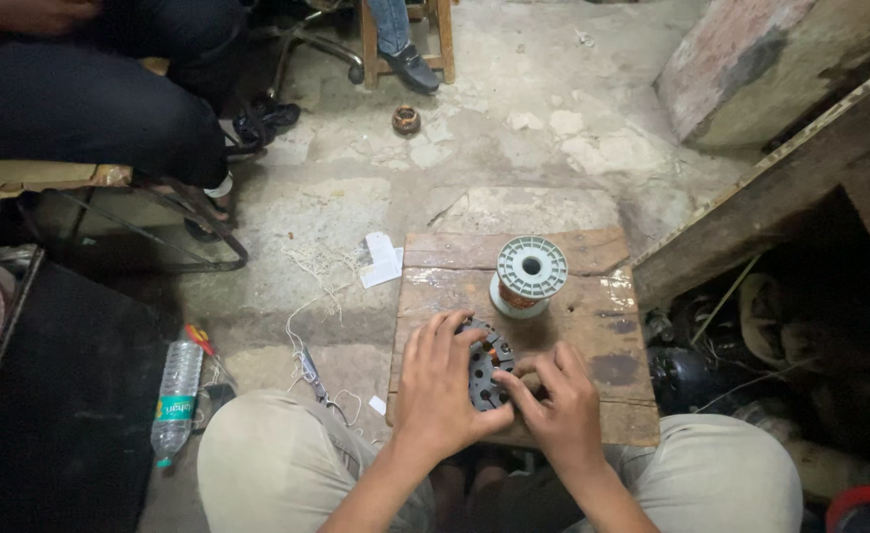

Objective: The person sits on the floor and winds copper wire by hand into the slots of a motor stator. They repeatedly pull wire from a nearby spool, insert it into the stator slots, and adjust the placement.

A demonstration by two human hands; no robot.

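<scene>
Beige-trousered knees (287,464) frame a worn wooden board (613,326), where a dark round slotted metal stator core (484,370) is gripped: left hand (440,385) fingers curled over its rim, right hand (558,400) pinching its edge. Winding work appears underway; steady fingertip pressure is called for near a grey plastic wire spool (529,274).

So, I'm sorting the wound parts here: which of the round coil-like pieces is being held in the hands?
The dark slotted stator core, gripped by the left hand and right hand on the wooden board. The pale green wire spool stands untouched; a small coil lies far off on the floor.
</scene>
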